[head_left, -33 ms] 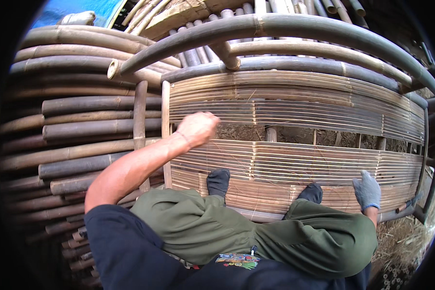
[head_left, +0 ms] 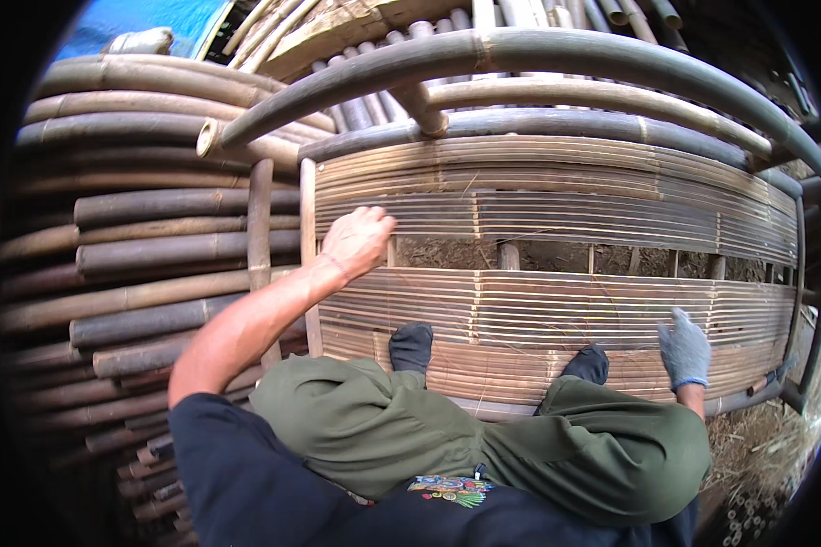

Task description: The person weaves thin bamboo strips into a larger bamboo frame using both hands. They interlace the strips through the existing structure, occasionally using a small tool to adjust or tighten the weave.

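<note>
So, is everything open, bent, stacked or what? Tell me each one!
Bare left hand: fingers bent, at the slats' left end; can't tell if it's gripping.
Right hand in grey glove: fingers mostly straight, over the near slats.
Long brown slatted bamboo frame: lengthwise gap open between slats.
Feet in dark socks: apart, on the near slats.
Thick round bamboo poles: stacked sideways at left.

One bamboo frame (head_left: pixel 556 314), one grey glove (head_left: pixel 684 351), two dark-socked feet (head_left: pixel 411 346).
</note>
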The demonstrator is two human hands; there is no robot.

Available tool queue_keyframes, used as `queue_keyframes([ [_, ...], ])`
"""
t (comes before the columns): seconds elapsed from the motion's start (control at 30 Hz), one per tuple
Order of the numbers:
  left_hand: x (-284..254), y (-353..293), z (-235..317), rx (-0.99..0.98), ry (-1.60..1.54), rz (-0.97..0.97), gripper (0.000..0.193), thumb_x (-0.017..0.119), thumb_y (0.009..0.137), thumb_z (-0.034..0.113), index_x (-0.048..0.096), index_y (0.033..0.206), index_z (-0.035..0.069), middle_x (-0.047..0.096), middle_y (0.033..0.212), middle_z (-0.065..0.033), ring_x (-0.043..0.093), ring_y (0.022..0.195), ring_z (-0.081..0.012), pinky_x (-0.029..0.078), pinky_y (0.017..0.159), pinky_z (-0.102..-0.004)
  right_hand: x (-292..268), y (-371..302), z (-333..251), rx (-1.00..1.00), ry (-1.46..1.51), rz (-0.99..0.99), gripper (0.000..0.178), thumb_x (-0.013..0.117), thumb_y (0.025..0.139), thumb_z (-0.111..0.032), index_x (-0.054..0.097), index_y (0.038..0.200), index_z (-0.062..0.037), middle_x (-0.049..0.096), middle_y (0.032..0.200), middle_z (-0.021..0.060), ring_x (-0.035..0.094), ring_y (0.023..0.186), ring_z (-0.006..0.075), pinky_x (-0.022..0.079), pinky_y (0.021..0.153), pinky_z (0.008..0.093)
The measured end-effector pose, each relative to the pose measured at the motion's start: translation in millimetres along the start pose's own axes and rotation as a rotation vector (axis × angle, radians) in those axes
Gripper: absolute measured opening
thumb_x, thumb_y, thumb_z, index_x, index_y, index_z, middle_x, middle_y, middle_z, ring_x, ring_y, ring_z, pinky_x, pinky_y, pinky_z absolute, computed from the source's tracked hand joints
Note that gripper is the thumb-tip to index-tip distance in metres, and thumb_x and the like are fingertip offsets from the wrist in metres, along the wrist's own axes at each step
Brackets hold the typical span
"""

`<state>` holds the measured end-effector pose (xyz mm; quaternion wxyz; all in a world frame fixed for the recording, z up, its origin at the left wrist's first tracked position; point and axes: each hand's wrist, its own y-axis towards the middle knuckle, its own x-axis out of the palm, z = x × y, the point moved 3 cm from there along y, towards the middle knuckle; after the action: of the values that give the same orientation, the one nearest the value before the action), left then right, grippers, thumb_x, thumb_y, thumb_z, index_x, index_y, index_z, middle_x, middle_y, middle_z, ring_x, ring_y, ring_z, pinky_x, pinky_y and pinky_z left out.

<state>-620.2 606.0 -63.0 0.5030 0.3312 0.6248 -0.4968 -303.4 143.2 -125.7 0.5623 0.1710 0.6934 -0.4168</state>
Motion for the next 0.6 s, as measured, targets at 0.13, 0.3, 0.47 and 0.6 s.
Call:
queue_keyframes([
  [0.13,80.1,-21.0,-37.6,-0.152,-0.226,0.185,0.02,0.067,0.085,0.014,0.06,0.101,0.006,0.056,0.102,-0.0139,0.058,0.099,-0.0342,0.051,0.082,-0.0447,8.5,41.0,-104.3,-0.134,0.359,0.248,0.015,0.059,0.091,-0.021,0.068,0.101,-0.0132,0.069,0.088,0.0148,0.067,0.079,0.0375,0.054,0.068,0.0462],
  [0.3,157.2,-34.0,-51.0,-0.311,-0.292,0.429,0.034,0.07,0.085,0.017,0.06,0.114,0.002,0.056,0.117,-0.0183,0.054,0.111,-0.0365,0.045,0.095,-0.0445,18.5,77.2,-208.5,-0.516,0.12,0.529,0.023,0.063,0.085,-0.021,0.061,0.108,-0.0181,0.057,0.093,0.0063,0.059,0.087,0.0276,0.049,0.073,0.043],
  [0.47,175.4,-57.8,-74.3,-0.311,-0.313,0.482,0.037,0.071,0.086,0.015,0.059,0.118,0.004,0.054,0.121,-0.0165,0.051,0.115,-0.0356,0.043,0.099,-0.0458,36.3,102.1,-265.2,-0.792,0.088,0.571,0.032,0.069,0.074,-0.021,0.064,0.106,-0.0199,0.055,0.103,0.0048,0.056,0.096,0.0267,0.047,0.083,0.0422],
  [0.6,178.3,-56.8,-87.2,-0.276,-0.313,0.455,0.036,0.072,0.085,0.019,0.059,0.117,0.006,0.055,0.118,-0.0152,0.05,0.114,-0.035,0.04,0.099,-0.0462,44.2,109.1,-245.4,-0.583,-0.005,0.444,0.011,0.062,0.078,-0.019,0.063,0.088,-0.0151,0.058,0.089,0.0051,0.059,0.087,0.0268,0.048,0.075,0.0421],
])
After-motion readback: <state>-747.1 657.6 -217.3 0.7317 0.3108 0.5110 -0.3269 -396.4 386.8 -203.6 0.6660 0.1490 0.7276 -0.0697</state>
